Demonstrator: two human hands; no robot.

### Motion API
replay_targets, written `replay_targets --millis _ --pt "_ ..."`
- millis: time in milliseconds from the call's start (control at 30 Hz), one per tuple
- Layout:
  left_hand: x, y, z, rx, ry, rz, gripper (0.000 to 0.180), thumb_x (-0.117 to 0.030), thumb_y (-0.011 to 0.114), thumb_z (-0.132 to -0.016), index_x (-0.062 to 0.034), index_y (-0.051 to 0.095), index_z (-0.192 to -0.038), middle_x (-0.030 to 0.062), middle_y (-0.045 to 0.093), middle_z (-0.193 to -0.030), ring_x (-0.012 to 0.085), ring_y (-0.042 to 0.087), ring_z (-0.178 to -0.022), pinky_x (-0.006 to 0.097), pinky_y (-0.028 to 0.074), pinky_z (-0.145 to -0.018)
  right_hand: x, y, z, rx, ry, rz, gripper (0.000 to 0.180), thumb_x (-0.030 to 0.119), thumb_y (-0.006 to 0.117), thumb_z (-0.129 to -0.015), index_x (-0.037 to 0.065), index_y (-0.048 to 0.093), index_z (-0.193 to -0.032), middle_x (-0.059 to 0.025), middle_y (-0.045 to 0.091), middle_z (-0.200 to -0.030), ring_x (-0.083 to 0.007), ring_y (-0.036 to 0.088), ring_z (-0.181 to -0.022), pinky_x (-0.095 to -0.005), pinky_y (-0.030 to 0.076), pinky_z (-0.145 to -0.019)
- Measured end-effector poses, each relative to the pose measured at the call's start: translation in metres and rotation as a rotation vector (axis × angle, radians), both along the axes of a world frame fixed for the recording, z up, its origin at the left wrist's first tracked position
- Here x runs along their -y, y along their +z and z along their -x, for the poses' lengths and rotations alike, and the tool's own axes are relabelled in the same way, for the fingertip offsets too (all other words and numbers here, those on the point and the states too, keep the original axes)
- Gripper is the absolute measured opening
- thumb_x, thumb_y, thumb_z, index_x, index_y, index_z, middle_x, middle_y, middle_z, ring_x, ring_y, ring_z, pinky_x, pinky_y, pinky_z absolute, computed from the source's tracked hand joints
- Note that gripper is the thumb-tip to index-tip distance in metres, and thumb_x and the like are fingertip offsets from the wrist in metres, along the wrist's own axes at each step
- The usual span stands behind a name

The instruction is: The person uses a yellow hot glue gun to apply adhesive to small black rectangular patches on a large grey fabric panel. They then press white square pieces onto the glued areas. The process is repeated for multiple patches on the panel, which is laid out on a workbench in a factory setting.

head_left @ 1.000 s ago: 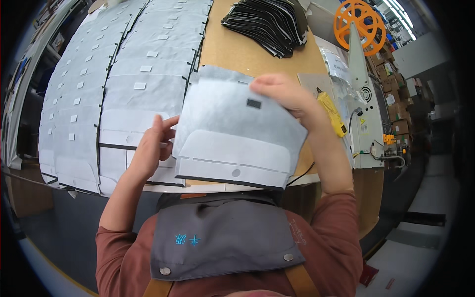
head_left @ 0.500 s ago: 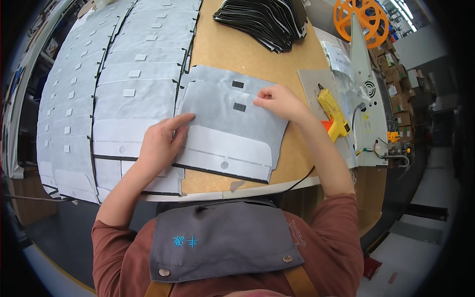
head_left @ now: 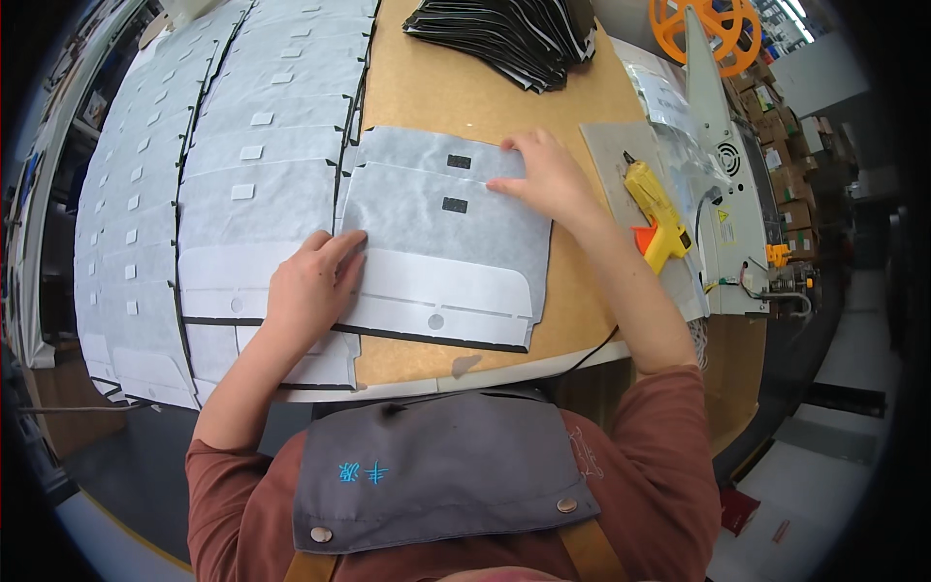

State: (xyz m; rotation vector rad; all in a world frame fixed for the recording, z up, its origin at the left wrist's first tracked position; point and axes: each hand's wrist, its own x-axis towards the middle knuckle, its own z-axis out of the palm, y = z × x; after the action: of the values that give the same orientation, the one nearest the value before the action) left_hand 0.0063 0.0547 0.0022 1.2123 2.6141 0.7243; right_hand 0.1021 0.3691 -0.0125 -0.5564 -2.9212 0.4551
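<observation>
Wide grip on rt hand (head_left: 551, 182), head view: thumb & forefinger are standing well apart, thumb tip resting by the top edge of the front panel (head_left: 436, 242), forefinger tip by the top edge of the rear panel (head_left: 412, 145); can't tell if they're pressing. Rt hand is lying just L of the yellow glue gun (head_left: 656, 209). Lt hand (head_left: 312, 283) is lying well L of the glue gun, palm down, fingers bent, one fingertip reaching over the front panel's L edge; thumb is partly hiding, so can't tell if it's pinching.

Both panels are lying flat L of the glue gun, pale grey, front one overlapping most of the rear one, each showing a small dark patch, approx. aligned. Front panel is also showing a white band w/ a round mark & a black bottom edge.

Farther L of the glue gun, columns of similar panels (head_left: 218, 218) are overlapping, w/ small white tags. Beyond & L of the glue gun, a stack of black-and-white pieces (head_left: 509, 41) is sitting on the brown tabletop (head_left: 417, 92). Glue gun itself is lying partly on a grey board (head_left: 609, 145); just R of it a pale metal machine (head_left: 729, 276) is standing.
</observation>
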Motion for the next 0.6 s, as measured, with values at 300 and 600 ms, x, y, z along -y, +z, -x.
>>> replay_targets --millis 300,600 --pt "-0.057 0.007 0.063 -0.205 -0.129 -0.106 0.032 -0.02 0.069 -0.089 -0.0116 0.063 -0.119 0.0098 0.062 -0.112 0.0293 0.066 -0.089 0.038 0.053 -0.075 -0.037 0.016 0.02 0.308 -0.038 0.226 0.04 0.039 0.082 -0.071 0.005 0.063 -0.081 -0.0112 0.066 -0.09 -0.025 0.063 -0.084 -0.0378 0.05 -0.072" --pt "-0.139 -0.001 0.136 0.112 -0.381 0.154 0.03 -0.032 0.07 -0.089 -0.007 0.064 -0.104 0.0094 0.067 -0.098 0.0243 0.064 -0.089 0.036 0.05 -0.08 -0.026 0.023 -0.024 0.114 -0.086 0.586 0.039 0.031 0.079 -0.079 0.002 0.065 -0.101 -0.0046 0.065 -0.081 -0.0137 0.061 -0.072 -0.0289 0.049 -0.063"
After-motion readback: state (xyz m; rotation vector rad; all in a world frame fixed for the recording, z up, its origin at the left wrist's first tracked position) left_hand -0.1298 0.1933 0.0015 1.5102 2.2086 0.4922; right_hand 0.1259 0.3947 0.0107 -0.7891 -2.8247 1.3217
